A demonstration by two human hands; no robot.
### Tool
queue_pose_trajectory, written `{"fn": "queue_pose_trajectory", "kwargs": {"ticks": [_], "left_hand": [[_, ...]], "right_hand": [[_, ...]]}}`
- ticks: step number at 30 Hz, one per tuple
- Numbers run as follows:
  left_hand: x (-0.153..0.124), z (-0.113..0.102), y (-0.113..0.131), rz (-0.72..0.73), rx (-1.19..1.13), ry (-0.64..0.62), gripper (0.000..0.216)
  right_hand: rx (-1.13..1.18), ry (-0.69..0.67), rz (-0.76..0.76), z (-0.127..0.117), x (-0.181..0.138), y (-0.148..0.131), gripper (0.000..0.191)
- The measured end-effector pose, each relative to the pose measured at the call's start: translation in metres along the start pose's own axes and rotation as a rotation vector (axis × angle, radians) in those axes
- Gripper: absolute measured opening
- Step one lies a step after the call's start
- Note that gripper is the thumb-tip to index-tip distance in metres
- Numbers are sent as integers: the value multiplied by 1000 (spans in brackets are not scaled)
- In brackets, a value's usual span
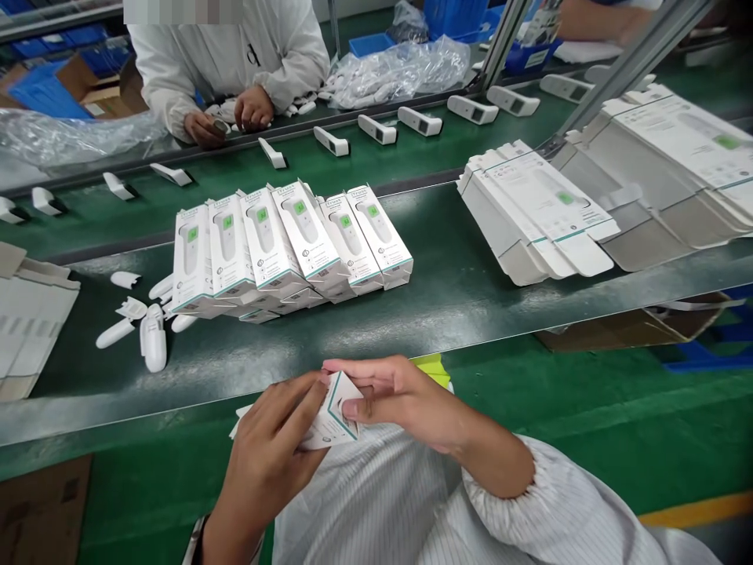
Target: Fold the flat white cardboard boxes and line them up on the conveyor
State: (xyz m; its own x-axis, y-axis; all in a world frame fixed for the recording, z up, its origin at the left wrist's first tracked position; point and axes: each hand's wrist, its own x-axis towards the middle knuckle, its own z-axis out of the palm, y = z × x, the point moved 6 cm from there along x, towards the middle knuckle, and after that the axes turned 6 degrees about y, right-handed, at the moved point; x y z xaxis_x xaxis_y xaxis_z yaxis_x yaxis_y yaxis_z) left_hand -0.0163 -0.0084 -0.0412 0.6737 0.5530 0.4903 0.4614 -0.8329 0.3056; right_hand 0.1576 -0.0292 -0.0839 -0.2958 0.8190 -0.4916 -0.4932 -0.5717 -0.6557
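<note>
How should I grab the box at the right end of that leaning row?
Probably its right long edge, coming from the right. The end box lies tight against its neighbour on the left, so that side is blocked, while bare green bench lies on its right. Thumb on the printed face, fingers under the edge. The left hand and right hand hold a carton.

Factory packing line — conveyor belt point(447, 298), boxed thermometers point(282, 243), flat cartons point(541, 212).

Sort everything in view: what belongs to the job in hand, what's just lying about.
In hand: carton held by left hand and right hand; row of boxes; flat carton stacks; loose thermometers.
Lying about: plastic bags; blue bins; cardboard box.
</note>
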Motion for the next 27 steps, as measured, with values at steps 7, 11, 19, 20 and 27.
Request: {"fn": "queue_pose_trajectory", "kwargs": {"ticks": [7,11,19,20,27], "left_hand": [[-8,7,-4,-32,5,40,42],[-8,7,-7,-29,-21,41,42],[-3,8,-7,-15,-57,51,41],[-4,8,-7,-11,-51,49,42],[-7,7,-7,-35,-18,68,49]], "right_hand": [[-140,0,-169,12,5,-2,54],[-252,13,-207,13,-1,-10,41],[-138,-86,-149,4,-3,-13,53],[-114,-65,-149,4,-1,-11,57],[-206,5,-218,18,5,-12,50]]}}
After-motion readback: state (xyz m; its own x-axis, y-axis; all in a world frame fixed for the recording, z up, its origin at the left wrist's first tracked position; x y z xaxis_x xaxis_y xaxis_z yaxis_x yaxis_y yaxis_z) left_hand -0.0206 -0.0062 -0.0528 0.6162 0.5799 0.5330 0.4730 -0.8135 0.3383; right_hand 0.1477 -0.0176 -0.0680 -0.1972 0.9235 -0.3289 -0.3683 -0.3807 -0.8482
